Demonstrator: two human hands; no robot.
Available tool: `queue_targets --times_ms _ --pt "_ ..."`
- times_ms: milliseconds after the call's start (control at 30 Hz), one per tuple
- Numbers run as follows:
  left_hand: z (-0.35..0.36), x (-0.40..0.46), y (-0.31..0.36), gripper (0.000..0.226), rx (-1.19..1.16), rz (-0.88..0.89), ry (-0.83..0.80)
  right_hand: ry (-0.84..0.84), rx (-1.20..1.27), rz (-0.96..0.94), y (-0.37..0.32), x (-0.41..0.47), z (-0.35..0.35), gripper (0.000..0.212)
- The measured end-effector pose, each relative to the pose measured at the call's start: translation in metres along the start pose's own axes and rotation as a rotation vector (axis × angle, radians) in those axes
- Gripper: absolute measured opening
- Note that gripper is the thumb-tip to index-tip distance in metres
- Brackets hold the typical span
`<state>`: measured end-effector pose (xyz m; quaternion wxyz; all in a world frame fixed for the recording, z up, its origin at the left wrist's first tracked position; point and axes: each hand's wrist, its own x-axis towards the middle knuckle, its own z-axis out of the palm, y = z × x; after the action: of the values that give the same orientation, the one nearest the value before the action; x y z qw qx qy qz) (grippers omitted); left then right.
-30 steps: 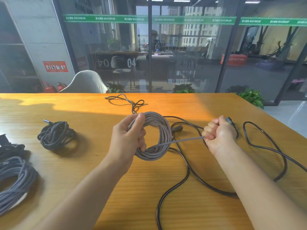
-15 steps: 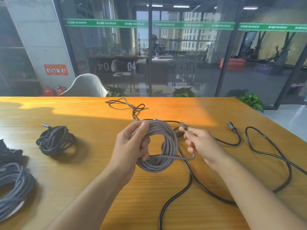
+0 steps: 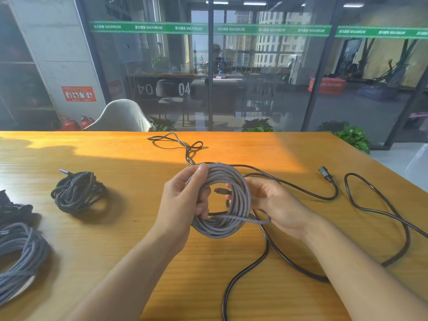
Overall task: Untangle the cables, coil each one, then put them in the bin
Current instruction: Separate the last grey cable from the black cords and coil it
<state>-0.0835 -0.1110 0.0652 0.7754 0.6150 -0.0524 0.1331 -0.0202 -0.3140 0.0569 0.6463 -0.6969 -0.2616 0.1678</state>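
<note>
Grey braided coil [image 3: 222, 200] stays bundled because our left hand [image 3: 183, 200] clenches it; our right hand [image 3: 273, 202] pinches its plug [image 3: 221, 191] through the centre.

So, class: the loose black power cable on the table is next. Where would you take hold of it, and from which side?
Probably at its plug, coming from above on the right. That end lies free on the table, clear of the grey coil both hands hold, so coiling can start there; the middle runs under the coil and the far end is looped.
</note>
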Motion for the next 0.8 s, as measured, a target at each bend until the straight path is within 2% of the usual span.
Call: queue_targets --times_ms 67,167,233,300,367,533,600,733,800 --pt "0.001 -0.001 -0.001 0.03 0.029 0.009 0.006 -0.04 0.096 0.009 -0.001 -0.001 0.001 0.041" --pt "0.003 -0.001 -0.002 0.029 0.101 0.031 0.034 -0.043 0.319 0.047 -0.004 -0.001 0.006 0.039" --pt "0.005 -0.001 -0.003 0.028 0.175 0.058 0.05 -0.093 0.442 0.061 -0.004 -0.001 0.007 0.047" --pt "0.008 -0.001 -0.004 0.027 0.228 0.072 0.063 -0.182 0.415 0.029 -0.005 -0.002 0.007 0.06" --pt "0.008 -0.001 -0.005 0.028 0.231 0.061 0.078 -0.193 0.256 -0.023 -0.006 -0.004 0.011 0.058" --pt "0.006 0.001 -0.008 0.029 0.237 0.046 0.093 0.127 0.02 -0.108 -0.001 0.002 0.037 0.031" --pt "0.006 0.002 -0.009 0.028 0.237 0.053 0.104 0.217 -0.131 -0.176 0.003 0.004 0.042 0.031" --pt "0.007 0.003 -0.01 0.027 0.244 0.065 0.117 0.457 -0.593 -0.323 0.011 0.004 0.043 0.044" --pt "0.007 0.004 -0.011 0.027 0.231 0.058 0.125 0.577 -0.616 -0.436 0.009 0.004 0.045 0.037"
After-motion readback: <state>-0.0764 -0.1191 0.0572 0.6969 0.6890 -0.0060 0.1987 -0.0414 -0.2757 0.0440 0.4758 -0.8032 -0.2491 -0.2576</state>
